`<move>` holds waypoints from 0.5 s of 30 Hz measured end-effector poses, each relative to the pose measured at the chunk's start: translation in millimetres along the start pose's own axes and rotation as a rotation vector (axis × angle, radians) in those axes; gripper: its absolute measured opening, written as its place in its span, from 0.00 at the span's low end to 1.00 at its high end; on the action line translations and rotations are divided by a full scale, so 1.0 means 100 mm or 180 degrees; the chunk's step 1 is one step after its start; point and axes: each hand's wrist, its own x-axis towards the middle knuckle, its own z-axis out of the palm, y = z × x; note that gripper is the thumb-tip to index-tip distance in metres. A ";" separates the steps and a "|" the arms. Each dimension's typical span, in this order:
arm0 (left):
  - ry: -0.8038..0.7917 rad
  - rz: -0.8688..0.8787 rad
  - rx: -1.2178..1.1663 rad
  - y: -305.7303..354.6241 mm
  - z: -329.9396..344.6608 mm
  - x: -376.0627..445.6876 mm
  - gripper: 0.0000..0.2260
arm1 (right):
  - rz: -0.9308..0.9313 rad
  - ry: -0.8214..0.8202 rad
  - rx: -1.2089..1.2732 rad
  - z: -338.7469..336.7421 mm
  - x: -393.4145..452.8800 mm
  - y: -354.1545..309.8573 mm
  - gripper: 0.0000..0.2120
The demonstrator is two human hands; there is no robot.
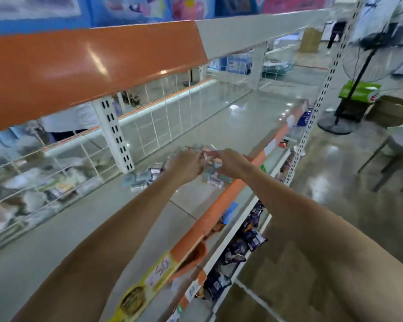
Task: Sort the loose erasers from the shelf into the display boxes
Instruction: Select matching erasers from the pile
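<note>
We are reaching both forearms over the orange shelf edge (219,212), bringing our left hand (184,167) and right hand (230,162) together above the shelf (79,228). Both are closing their fingers on a small bundle of wrapped erasers (207,159) held between them; blur is hiding exactly how the fingers lie. Just below the grip, a display box (215,181) is sitting at the shelf's front. To the left of the grip, more loose erasers (142,178) are lying in a heap. We judge it best to lower the bundle squarely over the box, keeping wrappers aligned, before loosening either hand. Beyond the grip, the wire backing (163,122) is closing off the shelf.
</note>
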 end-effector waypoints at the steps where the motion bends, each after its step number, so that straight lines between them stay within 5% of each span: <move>1: -0.0009 -0.0083 -0.0040 -0.04 0.00 0.10 0.14 | -0.0063 -0.0047 0.0014 -0.02 0.11 0.04 0.22; 11: -0.0202 -0.0858 -0.0093 -0.39 0.25 0.53 0.20 | -0.0703 -0.0063 -0.0197 0.11 0.93 0.43 0.15; 15: -0.0038 -0.1228 -0.0194 -0.38 0.32 0.57 0.17 | -0.1103 -0.0033 -0.0280 0.19 1.05 0.53 0.20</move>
